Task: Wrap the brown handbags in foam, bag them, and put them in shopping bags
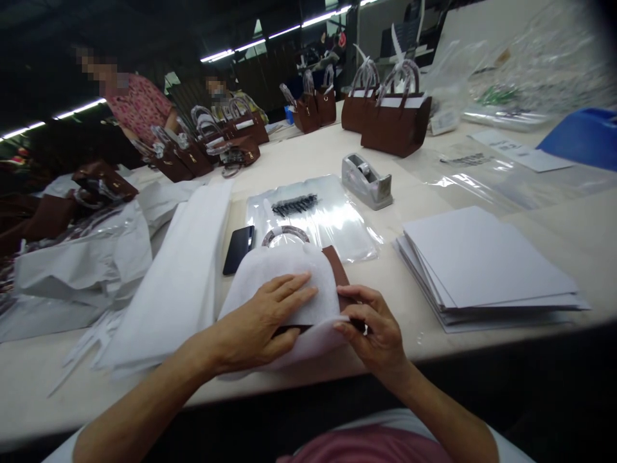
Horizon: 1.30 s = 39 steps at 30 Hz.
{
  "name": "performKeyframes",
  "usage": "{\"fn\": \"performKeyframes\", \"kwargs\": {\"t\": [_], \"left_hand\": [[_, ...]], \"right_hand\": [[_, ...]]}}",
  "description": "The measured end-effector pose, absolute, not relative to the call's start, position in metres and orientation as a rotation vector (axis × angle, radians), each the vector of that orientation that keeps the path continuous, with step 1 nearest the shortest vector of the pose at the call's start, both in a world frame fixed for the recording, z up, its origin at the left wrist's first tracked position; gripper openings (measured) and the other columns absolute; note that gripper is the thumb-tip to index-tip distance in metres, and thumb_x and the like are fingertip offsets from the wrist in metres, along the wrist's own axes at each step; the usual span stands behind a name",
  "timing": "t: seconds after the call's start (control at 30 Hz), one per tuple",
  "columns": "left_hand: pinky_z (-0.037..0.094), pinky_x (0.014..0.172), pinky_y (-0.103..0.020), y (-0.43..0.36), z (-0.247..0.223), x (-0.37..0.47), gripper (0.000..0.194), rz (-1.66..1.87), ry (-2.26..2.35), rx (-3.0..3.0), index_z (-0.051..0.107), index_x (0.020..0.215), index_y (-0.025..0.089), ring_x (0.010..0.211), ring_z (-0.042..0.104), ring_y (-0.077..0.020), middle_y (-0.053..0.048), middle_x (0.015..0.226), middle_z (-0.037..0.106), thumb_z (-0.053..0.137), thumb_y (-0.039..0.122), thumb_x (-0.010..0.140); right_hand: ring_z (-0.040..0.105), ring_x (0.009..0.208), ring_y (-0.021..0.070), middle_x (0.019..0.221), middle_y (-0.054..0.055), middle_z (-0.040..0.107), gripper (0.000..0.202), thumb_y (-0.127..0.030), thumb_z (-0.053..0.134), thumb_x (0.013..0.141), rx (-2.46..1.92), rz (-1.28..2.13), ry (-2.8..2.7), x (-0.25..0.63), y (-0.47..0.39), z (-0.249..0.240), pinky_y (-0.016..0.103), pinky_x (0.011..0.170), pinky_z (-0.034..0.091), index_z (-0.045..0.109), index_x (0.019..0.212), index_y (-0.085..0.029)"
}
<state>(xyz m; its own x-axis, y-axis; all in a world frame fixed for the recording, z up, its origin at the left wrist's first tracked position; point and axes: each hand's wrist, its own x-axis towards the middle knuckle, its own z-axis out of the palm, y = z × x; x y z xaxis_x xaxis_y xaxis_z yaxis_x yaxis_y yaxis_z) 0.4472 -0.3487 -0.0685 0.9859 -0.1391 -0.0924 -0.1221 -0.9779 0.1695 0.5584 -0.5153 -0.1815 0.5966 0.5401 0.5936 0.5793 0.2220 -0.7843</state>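
While your left hand (267, 315) lies flat, fingers loosely spread, on the white sheet (274, 263) over the brown bag (334, 262) on the worktop (299, 154), your right hand (380, 337) seems to pinch the sheet's edge; likely wrapping, next move probably needs a snug fold

The left forearm (164, 379) is extended from the lower left of the frame, and the left hand (265, 318) is laid palm-down near the centre, its fingers pointed rightward. The right forearm (443, 405) is angled up from the lower right; the right hand (380, 337) is turned inward, its fingers curled toward the thumb.
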Motion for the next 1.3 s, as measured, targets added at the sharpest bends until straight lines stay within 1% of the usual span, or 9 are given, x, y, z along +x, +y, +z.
{"fn": "performKeyframes", "kwargs": {"t": [0.13, 0.23, 0.33, 0.47, 0.7, 0.83, 0.93, 1.07, 1.3], "left_hand": [[0.044, 0.087, -0.044, -0.351, -0.078, 0.459, 0.04, -0.005, -0.114, 3.084, 0.049, 0.121, 0.02, 0.107, 0.051, -0.027, -0.009, 0.123, 0.053, 0.052, 0.022, 0.081], [0.048, 0.078, -0.035, -0.358, -0.072, 0.467, 0.023, 0.249, 0.12, 2.999, 0.058, 0.106, 0.019, 0.087, 0.059, -0.0198, -0.005, 0.098, 0.065, 0.044, 0.023, 0.087], [0.046, 0.085, -0.032, -0.37, -0.061, 0.471, 0.024, 0.513, 0.22, 2.867, 0.058, 0.105, 0.017, 0.093, 0.057, -0.0171, -0.004, 0.099, 0.064, 0.042, 0.024, 0.089], [0.045, 0.09, -0.038, -0.391, -0.074, 0.466, 0.027, 0.655, 0.039, 2.968, 0.055, 0.111, 0.012, 0.105, 0.05, -0.0225, -0.009, 0.111, 0.06, 0.049, 0.017, 0.085], [0.047, 0.082, -0.036, -0.402, -0.126, 0.449, 0.031, 0.79, -0.073, 3.08, 0.055, 0.113, 0.008, 0.097, 0.054, -0.0227, -0.012, 0.106, 0.062, 0.05, 0.009, 0.082], [0.044, 0.081, -0.035, -0.396, -0.136, 0.445, 0.027, 0.86, -0.095, 3.079, 0.058, 0.109, 0.011, 0.094, 0.055, -0.0209, -0.01, 0.103, 0.064, 0.051, 0.011, 0.083], [0.041, 0.083, -0.034, -0.396, -0.14, 0.446, 0.027, 0.885, -0.058, 3.1, 0.059, 0.109, 0.013, 0.095, 0.055, -0.02, -0.007, 0.105, 0.064, 0.049, 0.01, 0.084], [0.039, 0.084, -0.034, -0.399, -0.144, 0.447, 0.03, 0.858, -0.066, 3.11, 0.057, 0.114, 0.016, 0.096, 0.054, -0.0192, -0.006, 0.108, 0.063, 0.046, 0.012, 0.086], [0.035, 0.088, -0.034, -0.398, -0.149, 0.44, 0.037, 0.763, -0.121, 3.13, 0.052, 0.121, 0.018, 0.104, 0.05, -0.0207, -0.001, 0.119, 0.058, 0.049, 0.018, 0.084]], "right_hand": [[0.052, 0.098, 0.0187, 0.108, 0.007, 0.05, 0.009, -0.02, 0.062, 0.078, -1.406, -0.087, -0.969, 0.555, -0.512, -0.185, 0.033, 0.079, 0.048, 0.055, 0.082, -0.021], [0.052, 0.099, 0.0191, 0.104, 0.007, 0.05, 0.009, -0.019, 0.06, 0.078, -1.438, -0.096, -0.921, 0.553, -0.51, -0.183, 0.034, 0.082, 0.047, 0.052, 0.08, -0.021], [0.051, 0.099, 0.0183, 0.101, 0.006, 0.05, 0.008, -0.017, 0.058, 0.078, -1.472, -0.068, -0.856, 0.549, -0.509, -0.179, 0.034, 0.085, 0.045, 0.051, 0.078, -0.02], [0.05, 0.097, 0.0174, 0.099, 0.006, 0.048, 0.006, -0.015, 0.056, 0.079, -1.488, -0.022, -0.76, 0.544, -0.508, -0.174, 0.033, 0.085, 0.044, 0.052, 0.076, -0.019], [0.049, 0.099, 0.0173, 0.101, 0.006, 0.046, 0.004, -0.016, 0.057, 0.076, -1.486, 0.081, -0.67, 0.548, -0.506, -0.171, 0.029, 0.082, 0.044, 0.055, 0.073, -0.018], [0.046, 0.107, 0.0188, 0.112, 0.007, 0.044, 0.007, -0.022, 0.057, 0.079, -1.537, 0.109, -0.61, 0.549, -0.505, -0.171, 0.028, 0.082, 0.045, 0.056, 0.073, -0.017], [0.041, 0.115, 0.0198, 0.123, 0.007, 0.041, 0.007, -0.022, 0.053, 0.081, -1.585, 0.1, -0.6, 0.55, -0.502, -0.174, 0.032, 0.092, 0.04, 0.057, 0.086, -0.019], [0.041, 0.116, 0.017, 0.121, 0.005, 0.045, 0.029, -0.02, 0.045, 0.086, -1.556, 0.128, -0.582, 0.552, -0.496, -0.18, 0.035, 0.099, 0.035, 0.046, 0.115, -0.023], [0.048, 0.108, 0.0155, 0.116, 0.002, 0.051, 0.026, -0.029, 0.039, 0.091, -1.573, 0.257, -0.481, 0.551, -0.495, -0.178, 0.032, 0.094, 0.04, 0.046, 0.116, -0.025]]}}
